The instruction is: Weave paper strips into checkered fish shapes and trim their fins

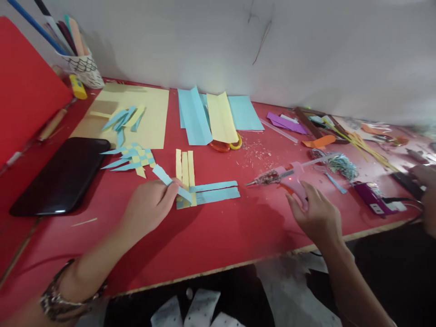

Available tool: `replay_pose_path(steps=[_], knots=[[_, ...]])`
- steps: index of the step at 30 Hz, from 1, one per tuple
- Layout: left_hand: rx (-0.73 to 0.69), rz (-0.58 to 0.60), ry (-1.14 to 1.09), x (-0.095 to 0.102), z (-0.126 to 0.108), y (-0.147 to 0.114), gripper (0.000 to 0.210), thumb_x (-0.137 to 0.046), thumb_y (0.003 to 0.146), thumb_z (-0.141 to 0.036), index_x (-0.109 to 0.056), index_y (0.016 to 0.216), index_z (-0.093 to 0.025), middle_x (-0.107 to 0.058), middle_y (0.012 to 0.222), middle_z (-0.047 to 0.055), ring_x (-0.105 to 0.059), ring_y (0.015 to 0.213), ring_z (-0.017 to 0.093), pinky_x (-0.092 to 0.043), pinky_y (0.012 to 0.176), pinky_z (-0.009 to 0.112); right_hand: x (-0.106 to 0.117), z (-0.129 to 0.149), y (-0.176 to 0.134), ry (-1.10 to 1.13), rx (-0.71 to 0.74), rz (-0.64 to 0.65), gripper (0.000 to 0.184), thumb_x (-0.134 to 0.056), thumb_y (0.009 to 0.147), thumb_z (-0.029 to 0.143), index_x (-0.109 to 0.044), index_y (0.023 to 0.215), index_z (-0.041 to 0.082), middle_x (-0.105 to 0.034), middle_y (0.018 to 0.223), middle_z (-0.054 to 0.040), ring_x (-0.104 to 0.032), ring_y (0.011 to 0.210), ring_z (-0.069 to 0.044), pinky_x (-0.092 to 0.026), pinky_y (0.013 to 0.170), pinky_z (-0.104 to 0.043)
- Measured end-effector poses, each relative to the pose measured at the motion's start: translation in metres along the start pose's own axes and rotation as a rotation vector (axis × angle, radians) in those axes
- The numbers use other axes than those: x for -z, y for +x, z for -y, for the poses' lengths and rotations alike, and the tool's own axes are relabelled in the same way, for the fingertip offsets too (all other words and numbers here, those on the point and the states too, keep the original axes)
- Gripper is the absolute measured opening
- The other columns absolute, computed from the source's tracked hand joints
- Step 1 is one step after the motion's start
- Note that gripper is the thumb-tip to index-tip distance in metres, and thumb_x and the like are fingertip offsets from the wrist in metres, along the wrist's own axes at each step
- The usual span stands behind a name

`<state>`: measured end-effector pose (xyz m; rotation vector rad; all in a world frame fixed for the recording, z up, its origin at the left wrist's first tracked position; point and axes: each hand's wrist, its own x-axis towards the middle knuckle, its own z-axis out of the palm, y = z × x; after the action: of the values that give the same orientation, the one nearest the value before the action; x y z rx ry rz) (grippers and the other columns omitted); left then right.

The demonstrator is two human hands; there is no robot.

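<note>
My left hand (150, 204) pinches a light blue paper strip (162, 175) between thumb and fingers. The strip slants over the left side of a small weave of paper strips (211, 196), where yellow strips point up and blue ones run to the right. In my right hand (316, 211) is a pink hot glue gun (289, 177), its fingers closed round the handle. The gun's metal nozzle points left, apart from the weave, and a small red light glows on its body. A larger blue and yellow woven piece (136, 156) lies left of the strips.
A black phone (61, 177) lies at the left, below yellow paper (150, 118) with loose strips. Folded blue and yellow sheets (221, 118) cover scissors (235, 143) at the back. A purple power strip (373, 198), yarn (342, 166) and another person's hand (425, 177) are at the right.
</note>
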<state>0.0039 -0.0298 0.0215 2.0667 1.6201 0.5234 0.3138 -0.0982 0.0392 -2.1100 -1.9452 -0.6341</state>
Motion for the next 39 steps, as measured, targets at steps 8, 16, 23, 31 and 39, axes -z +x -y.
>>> replay_pose_path(steps=[8, 16, 23, 31, 39], knots=[[-0.025, 0.048, 0.052, 0.006, -0.006, 0.0, 0.049, -0.02, 0.08, -0.034, -0.063, 0.063, -0.017, -0.032, 0.037, -0.003, -0.04, 0.037, 0.012, -0.024, 0.04, 0.023, -0.024, -0.008, 0.063, -0.003, -0.286, 0.213, 0.043, -0.044, 0.076, 0.048, -0.055, 0.098, 0.013, -0.064, 0.079, -0.0125, -0.058, 0.07, -0.026, -0.035, 0.051, -0.029], [-0.069, 0.09, 0.187, 0.006, -0.009, -0.001, 0.05, -0.018, 0.082, -0.033, -0.064, 0.072, -0.014, -0.047, 0.043, 0.001, -0.045, 0.042, 0.014, -0.025, 0.042, 0.023, -0.012, 0.024, 0.102, -0.027, -0.113, 0.318, 0.042, -0.046, 0.073, 0.052, -0.061, 0.079, 0.013, -0.061, 0.083, -0.0162, -0.056, 0.078, -0.029, -0.038, 0.053, -0.033], [-0.157, 0.045, 0.298, 0.001, -0.012, -0.005, 0.041, -0.025, 0.083, -0.036, -0.061, 0.084, -0.016, -0.06, 0.061, 0.005, -0.052, 0.049, 0.016, -0.022, 0.041, 0.023, 0.022, 0.114, 0.085, 0.813, 0.474, 0.549, 0.056, -0.051, 0.074, 0.048, -0.04, 0.121, 0.018, -0.056, 0.083, -0.0029, -0.052, 0.07, -0.013, -0.04, 0.063, -0.026], [-0.26, 0.051, 0.331, 0.001, -0.016, -0.009, 0.034, -0.045, 0.074, -0.049, -0.059, 0.079, -0.019, -0.063, 0.068, 0.004, -0.057, 0.061, 0.018, -0.027, 0.043, 0.024, 0.017, 0.124, 0.082, 1.195, 0.381, 0.803, 0.04, -0.049, 0.078, 0.039, -0.045, 0.111, 0.017, -0.051, 0.08, -0.0005, -0.047, 0.064, -0.008, -0.042, 0.058, -0.022], [-0.336, 0.049, 0.36, -0.005, -0.011, -0.007, 0.028, -0.048, 0.075, -0.044, -0.061, 0.081, -0.019, -0.065, 0.08, 0.002, -0.059, 0.068, 0.016, -0.032, 0.048, 0.024, 0.0, 0.084, 0.079, 1.13, 0.286, 0.79, 0.013, -0.047, 0.076, 0.017, -0.054, 0.088, 0.016, -0.05, 0.073, 0.0005, -0.048, 0.063, -0.008, -0.042, 0.057, -0.021]])
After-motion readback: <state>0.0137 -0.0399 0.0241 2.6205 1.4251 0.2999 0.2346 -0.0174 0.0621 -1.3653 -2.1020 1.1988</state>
